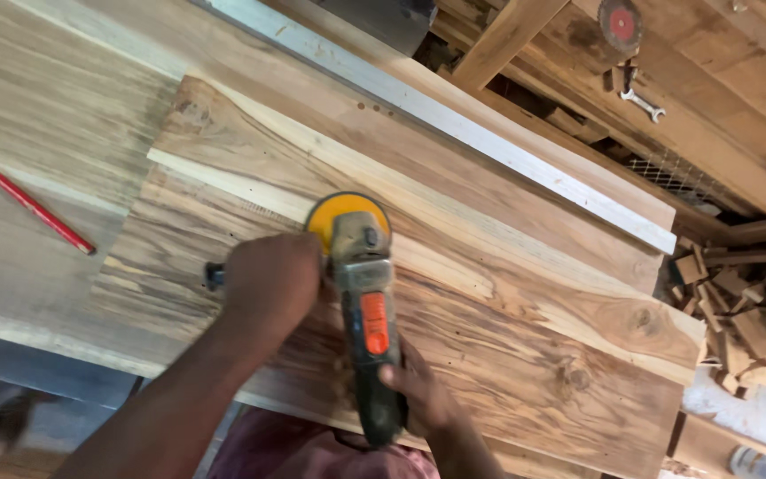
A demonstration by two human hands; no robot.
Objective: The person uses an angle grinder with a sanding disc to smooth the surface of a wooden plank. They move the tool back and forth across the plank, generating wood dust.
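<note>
Dusty grey angle grinder with orange switch and yellow sanding disc (361, 293) is held at frame centre, disc laid on streaked brown hardwood board (507, 293). Left hand (269, 279) is wrapped, fingers clamped, on black side handle (214, 276). Right hand (423, 395) is closed around tool's rear body, fingers curled tight. Judged good practice: disc kept nearly flat, pressure light and even, passes run along grain, both grips kept firm. Red pencil (40, 211) is seen at left, long metal straightedge (454, 124) at upper middle, spanner (642, 104) at upper right.
</note>
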